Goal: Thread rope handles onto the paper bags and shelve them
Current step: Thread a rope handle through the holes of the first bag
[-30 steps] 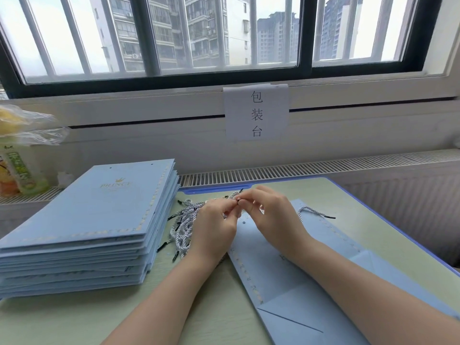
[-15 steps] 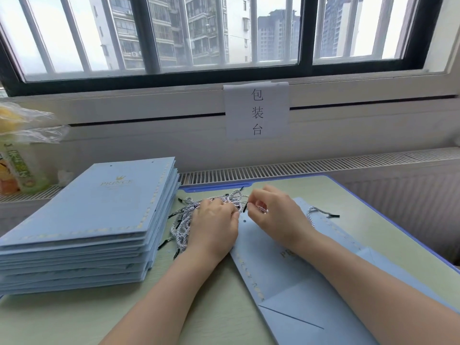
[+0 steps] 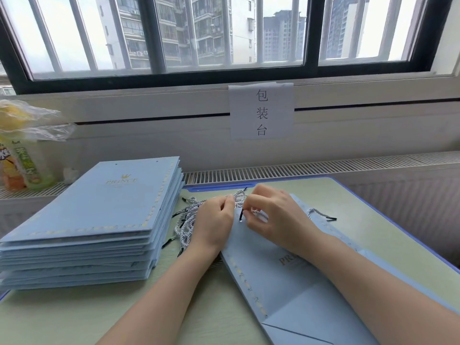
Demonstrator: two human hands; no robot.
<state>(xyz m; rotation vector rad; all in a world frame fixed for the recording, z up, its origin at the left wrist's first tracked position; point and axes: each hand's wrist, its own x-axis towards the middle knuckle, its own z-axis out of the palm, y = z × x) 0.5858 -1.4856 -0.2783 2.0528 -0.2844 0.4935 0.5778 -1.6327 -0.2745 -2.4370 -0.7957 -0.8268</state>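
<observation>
Under barred window [image 3: 224, 33]: green desk [image 3: 373, 232], blue bag stack [image 3: 99, 215], paper sign [image 3: 261, 110].

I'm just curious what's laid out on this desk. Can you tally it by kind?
Stack of flat blue paper bags: 1
Flat blue paper bag being worked on: 1
Bundle of striped rope handles: 1
Paper sign on the wall: 1
Drink bottle: 1
Total: 5
</observation>
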